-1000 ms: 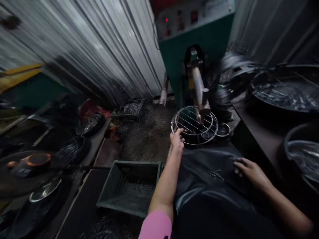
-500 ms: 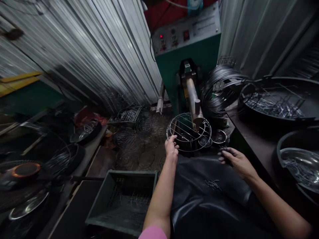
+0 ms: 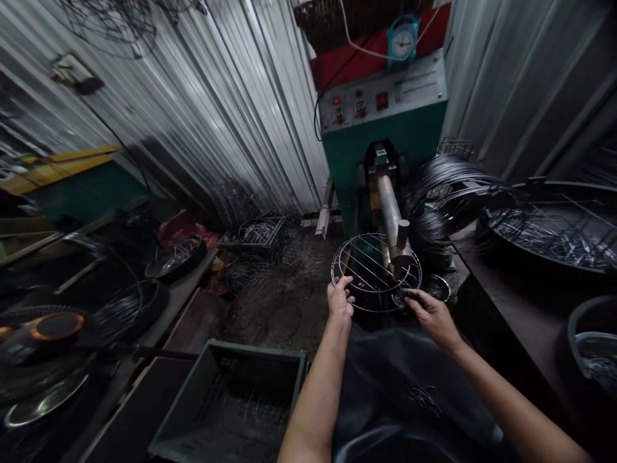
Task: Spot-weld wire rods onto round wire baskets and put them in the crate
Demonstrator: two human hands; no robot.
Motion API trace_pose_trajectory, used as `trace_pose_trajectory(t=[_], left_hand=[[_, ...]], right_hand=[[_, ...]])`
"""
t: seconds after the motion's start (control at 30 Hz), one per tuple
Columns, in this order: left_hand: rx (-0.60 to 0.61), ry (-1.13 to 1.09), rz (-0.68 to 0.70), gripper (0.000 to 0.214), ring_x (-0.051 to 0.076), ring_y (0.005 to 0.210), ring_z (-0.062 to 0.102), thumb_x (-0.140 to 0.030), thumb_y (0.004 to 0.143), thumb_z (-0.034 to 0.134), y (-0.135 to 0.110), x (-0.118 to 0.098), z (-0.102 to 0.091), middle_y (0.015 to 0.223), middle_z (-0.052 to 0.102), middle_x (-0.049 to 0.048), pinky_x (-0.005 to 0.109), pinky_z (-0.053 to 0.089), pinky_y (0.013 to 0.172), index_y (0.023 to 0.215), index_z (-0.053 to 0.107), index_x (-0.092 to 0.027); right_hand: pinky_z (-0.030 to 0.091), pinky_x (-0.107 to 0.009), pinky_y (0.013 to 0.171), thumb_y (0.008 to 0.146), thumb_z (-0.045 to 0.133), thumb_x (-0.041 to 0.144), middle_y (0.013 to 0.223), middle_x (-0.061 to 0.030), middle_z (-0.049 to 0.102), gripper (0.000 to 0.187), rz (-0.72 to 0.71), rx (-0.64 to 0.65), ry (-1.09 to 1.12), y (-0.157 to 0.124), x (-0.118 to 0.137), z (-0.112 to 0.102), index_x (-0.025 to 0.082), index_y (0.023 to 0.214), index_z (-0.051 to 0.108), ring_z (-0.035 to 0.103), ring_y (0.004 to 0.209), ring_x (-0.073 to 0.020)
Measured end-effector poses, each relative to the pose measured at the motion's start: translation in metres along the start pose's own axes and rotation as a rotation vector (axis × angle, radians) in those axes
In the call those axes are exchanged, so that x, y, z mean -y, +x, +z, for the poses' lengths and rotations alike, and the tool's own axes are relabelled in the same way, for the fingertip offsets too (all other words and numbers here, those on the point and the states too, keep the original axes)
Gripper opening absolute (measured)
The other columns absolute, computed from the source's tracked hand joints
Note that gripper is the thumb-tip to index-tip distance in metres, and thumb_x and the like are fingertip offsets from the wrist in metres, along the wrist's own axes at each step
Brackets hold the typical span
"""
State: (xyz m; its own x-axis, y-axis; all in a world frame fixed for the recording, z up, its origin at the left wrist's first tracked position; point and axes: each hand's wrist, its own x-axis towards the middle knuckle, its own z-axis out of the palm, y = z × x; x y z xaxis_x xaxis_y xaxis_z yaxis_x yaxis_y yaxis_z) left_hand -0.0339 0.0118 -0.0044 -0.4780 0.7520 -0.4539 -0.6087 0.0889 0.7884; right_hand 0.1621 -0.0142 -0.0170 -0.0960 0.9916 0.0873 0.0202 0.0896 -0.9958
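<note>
The round wire rack [image 3: 375, 272] lies flat under the welding arm [image 3: 391, 218] of the green machine [image 3: 385, 132]. The left grip [image 3: 340, 297] is closed on its near-left rim. The right grip [image 3: 429, 312] is pinched shut at the near-right rim, touching it; what it pinches is too dark to tell.

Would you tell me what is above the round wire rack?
The machine's metal arm reaches over the round wire rack, its tip at the wires. What lies beneath is too dark to see.
</note>
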Motion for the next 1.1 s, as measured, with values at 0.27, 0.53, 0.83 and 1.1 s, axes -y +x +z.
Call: trace_pose_trajectory(t=[0.27, 0.53, 0.83, 1.1], left_hand=[[-0.001, 0.011, 0.018, 0.047, 0.001, 0.043, 0.031, -0.023, 0.041, 0.073, -0.002, -0.002, -0.001, 0.062, 0.041, -0.0085, 0.014, 0.014, 0.038, 0.078, 0.043, -0.019], [-0.005, 0.037, 0.014, 0.046, 0.001, 0.042, 0.03, -0.024, 0.042, 0.073, -0.002, -0.002, 0.001, 0.06, 0.039, -0.0088, 0.015, 0.014, 0.038, 0.076, 0.043, -0.019], [0.001, 0.034, -0.016, 0.043, 0.001, 0.042, 0.029, -0.023, 0.041, 0.073, -0.002, 0.0, 0.003, 0.059, 0.038, -0.0088, 0.015, 0.014, 0.037, 0.072, 0.043, -0.018], [0.013, 0.007, -0.05, 0.042, 0.0, 0.04, 0.024, -0.022, 0.043, 0.073, -0.001, -0.001, 0.004, 0.056, 0.033, -0.0099, 0.014, 0.013, 0.035, 0.066, 0.038, -0.018]], right_hand=[[0.052, -0.031, 0.061, 0.074, 0.059, 0.05, 0.071, -0.0041, 0.067, 0.033, -0.046, 0.085, -0.169, 0.007, 0.001, -0.003, 0.019, 0.083, 0.066, 0.063, 0.063, -0.0192], [0.053, -0.03, 0.059, 0.071, 0.062, 0.054, 0.072, -0.0043, 0.066, 0.039, 0.056, 0.065, -0.06, 0.005, 0.007, 0.001, 0.018, 0.084, 0.063, 0.063, 0.065, -0.0197], [0.053, -0.029, 0.059, 0.073, 0.059, 0.05, 0.075, -0.0044, 0.066, 0.034, 0.041, 0.041, -0.07, 0.006, 0.008, 0.002, 0.018, 0.086, 0.062, 0.064, 0.066, -0.0195], [0.051, -0.03, 0.063, 0.074, 0.057, 0.048, 0.075, -0.0043, 0.066, 0.033, 0.004, 0.026, -0.112, 0.008, 0.009, 0.002, 0.018, 0.085, 0.062, 0.064, 0.066, -0.0195]])
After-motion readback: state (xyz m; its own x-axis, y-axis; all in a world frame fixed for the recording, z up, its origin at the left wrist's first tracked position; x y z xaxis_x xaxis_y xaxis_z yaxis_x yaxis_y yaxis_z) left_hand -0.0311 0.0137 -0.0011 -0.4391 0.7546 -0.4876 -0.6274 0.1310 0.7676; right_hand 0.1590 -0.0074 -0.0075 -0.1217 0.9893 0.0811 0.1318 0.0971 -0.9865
